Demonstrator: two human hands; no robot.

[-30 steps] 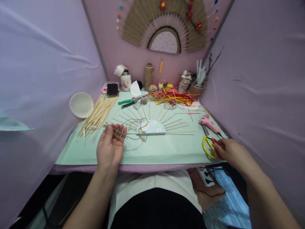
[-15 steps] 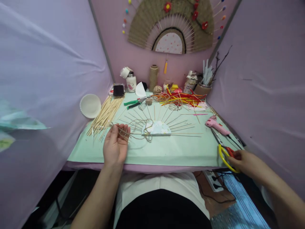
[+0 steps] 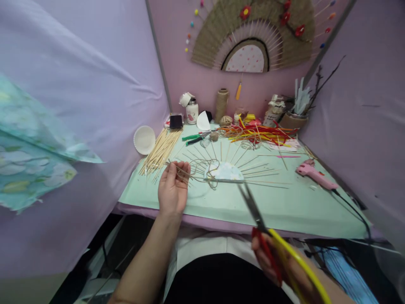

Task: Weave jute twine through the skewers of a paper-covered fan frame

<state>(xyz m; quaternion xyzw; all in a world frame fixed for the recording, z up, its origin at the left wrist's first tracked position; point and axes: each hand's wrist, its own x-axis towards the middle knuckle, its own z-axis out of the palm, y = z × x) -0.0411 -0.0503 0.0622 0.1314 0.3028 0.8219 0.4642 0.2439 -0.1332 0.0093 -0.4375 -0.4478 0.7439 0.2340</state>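
Between the thumb and fingers of my left hand [image 3: 173,188] is a loose bundle of thin brown twine [image 3: 198,169], whose loops trail to the right. Under those loops lies a pale blue floral half-circle [image 3: 225,172] with thin sticks [image 3: 262,171] fanning out from it. My right hand [image 3: 284,257], in front of the table edge, grips a pair of scissors [image 3: 257,215] by red and yellow handles. The scissor blades point up and left, slightly parted and blurred, apart from the twine.
Many bamboo sticks [image 3: 163,150] lie at the left beside a white scalloped dish [image 3: 144,140]. Pliers [image 3: 193,139] and tangled red and yellow strips [image 3: 262,133] are at the back. A pink glue gun [image 3: 316,174] with a cord lies on the right.
My right hand has lifted the scissors from the table's right side and brought them left, toward the middle. My left hand still holds the twine. The view has shifted left.
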